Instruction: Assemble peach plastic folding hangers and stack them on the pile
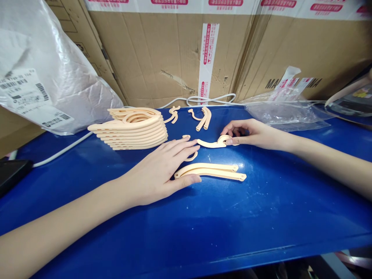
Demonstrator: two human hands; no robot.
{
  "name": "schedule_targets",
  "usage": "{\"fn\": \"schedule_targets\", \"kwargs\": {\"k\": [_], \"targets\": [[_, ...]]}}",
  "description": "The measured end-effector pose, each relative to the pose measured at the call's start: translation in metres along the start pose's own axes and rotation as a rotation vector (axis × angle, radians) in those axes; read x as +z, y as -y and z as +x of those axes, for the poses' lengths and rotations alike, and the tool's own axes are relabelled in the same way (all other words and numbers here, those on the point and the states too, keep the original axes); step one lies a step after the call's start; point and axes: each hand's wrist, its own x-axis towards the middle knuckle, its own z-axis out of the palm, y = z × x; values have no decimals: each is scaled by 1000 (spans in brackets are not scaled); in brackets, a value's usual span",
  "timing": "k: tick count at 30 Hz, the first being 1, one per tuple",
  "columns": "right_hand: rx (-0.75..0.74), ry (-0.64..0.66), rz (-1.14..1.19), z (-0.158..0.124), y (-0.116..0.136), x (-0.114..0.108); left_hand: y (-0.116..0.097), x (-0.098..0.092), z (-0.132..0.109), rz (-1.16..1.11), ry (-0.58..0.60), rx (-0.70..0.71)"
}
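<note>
My left hand (162, 166) lies flat with its fingers stretched out, partly covering a beige plastic hook (192, 157). Its thumb rests by the left end of a pair of long, slightly curved beige plastic arms (209, 170). In my right hand (247, 133), a curved beige plastic hanger piece (212, 144) is pinched between thumb and fingers at its rounded end. The tip of that piece reaches close to my left fingertips; whether they touch it I cannot tell. Behind my left hand stands a neat stack of beige plastic hangers (133, 131).
Loose beige hanger parts (205, 118) and a small hook piece (173, 114) lie farther back on the blue table (232, 224). Cardboard boxes (162, 58) wall off the rear. A white plastic parcel (58, 66) leans at left; a clear bag (285, 112) lies at right.
</note>
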Motion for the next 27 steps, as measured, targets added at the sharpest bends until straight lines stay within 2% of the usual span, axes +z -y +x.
{"fn": "schedule_targets", "kwargs": {"k": [4,9,11,14,19,21,24,27], "targets": [[-20,-14,-62,1,1,-1,0,0,-1,-6,-4,-2],[-135,-166,-343,22,18,-15,-1,-3,0,-20,-2,-34],[-262,-134,-534,44,28,-20,-2,-5,1,-21,12,-47],[-424,-75,-719,90,40,-19,-3,-8,2,-18,24,-50],[-540,32,-827,174,46,12,0,-7,2,-7,-8,-33],[-513,68,-830,196,45,24,3,-6,1,-6,-16,-25],[-486,93,-828,205,42,32,5,-5,-1,-13,-22,-14],[-485,108,-807,192,39,26,6,-6,-3,-22,-15,-22]]}}
